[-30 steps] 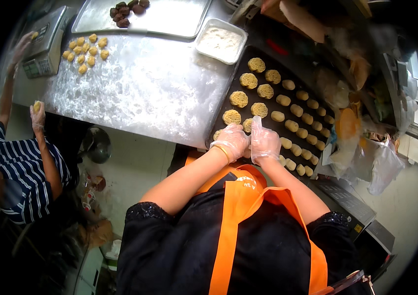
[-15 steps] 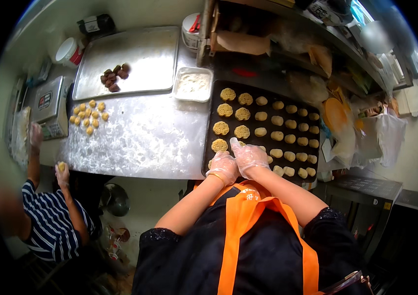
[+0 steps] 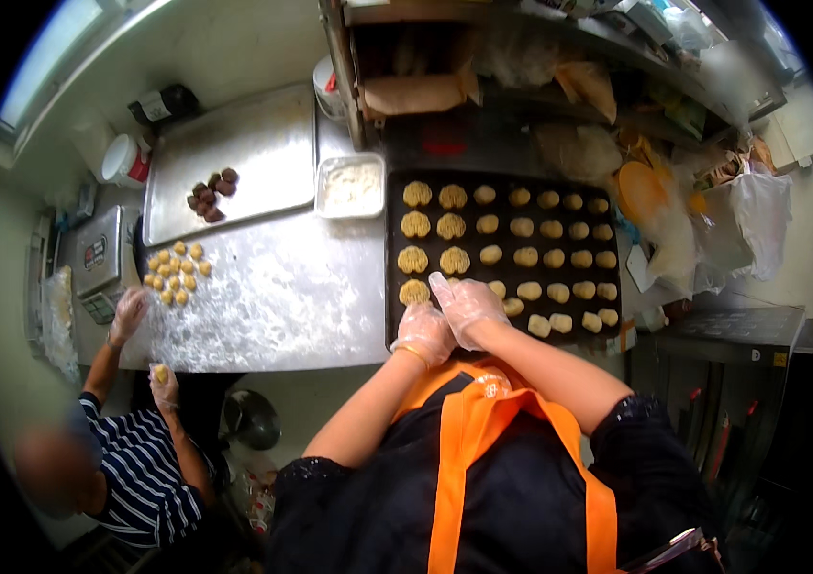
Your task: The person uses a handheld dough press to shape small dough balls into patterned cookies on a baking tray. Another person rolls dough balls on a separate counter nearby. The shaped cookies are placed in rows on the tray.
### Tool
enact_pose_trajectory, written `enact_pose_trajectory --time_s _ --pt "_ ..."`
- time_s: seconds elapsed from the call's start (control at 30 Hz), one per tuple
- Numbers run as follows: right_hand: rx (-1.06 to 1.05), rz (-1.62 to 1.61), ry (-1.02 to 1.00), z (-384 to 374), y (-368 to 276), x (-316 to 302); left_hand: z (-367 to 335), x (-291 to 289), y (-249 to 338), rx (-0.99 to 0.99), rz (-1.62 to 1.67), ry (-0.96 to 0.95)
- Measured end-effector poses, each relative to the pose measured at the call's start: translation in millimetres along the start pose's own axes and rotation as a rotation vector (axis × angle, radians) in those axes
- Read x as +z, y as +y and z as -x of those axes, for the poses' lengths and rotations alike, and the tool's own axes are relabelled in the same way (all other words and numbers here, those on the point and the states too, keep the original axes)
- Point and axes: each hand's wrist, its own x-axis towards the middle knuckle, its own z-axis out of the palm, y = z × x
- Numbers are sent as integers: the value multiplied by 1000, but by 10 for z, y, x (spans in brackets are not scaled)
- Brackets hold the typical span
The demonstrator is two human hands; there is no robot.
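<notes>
My left hand (image 3: pixel 425 330) and my right hand (image 3: pixel 471 308), both in clear plastic gloves, are close together over the near left part of a dark baking tray (image 3: pixel 512 179). Their fingers are curled inward and low over the dough; whatever lies between them is hidden. A patterned, flattened dough piece (image 3: pixel 414 292) is just beyond my left fingers. More patterned pieces (image 3: pixel 454 259) fill the two left columns. Plain rounded dough lumps (image 3: pixel 525 256) stand in rows across the rest of the tray, several of them beside my right hand.
Left along the floured metal table (image 3: pixel 272 316) are small yellow dough balls (image 3: pixel 177 273), a metal tray (image 3: pixel 267 143) with dark brown lumps (image 3: pixel 210 196), a flour tub (image 3: pixel 350 187) and a scale (image 3: pixel 105 253). A co-worker's gloved hand (image 3: pixel 164 386) holds a yellow ball. Shelving (image 3: pixel 425 96) overhangs the back.
The view has shifted, so the table sits differently in it. My hands stay together at the tray's near left. The co-worker's empty hand is nearer the yellow balls.
</notes>
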Motion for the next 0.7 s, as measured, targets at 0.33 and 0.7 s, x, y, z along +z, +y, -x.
enact_pose_trajectory --time_s 0.33,0.7 --pt "269 -1062 -565 177 983 123 42 -221 90 -74 41 -63" --pt "198 -1390 -414 291 1113 337 193 -58 -69 -28 125 159"
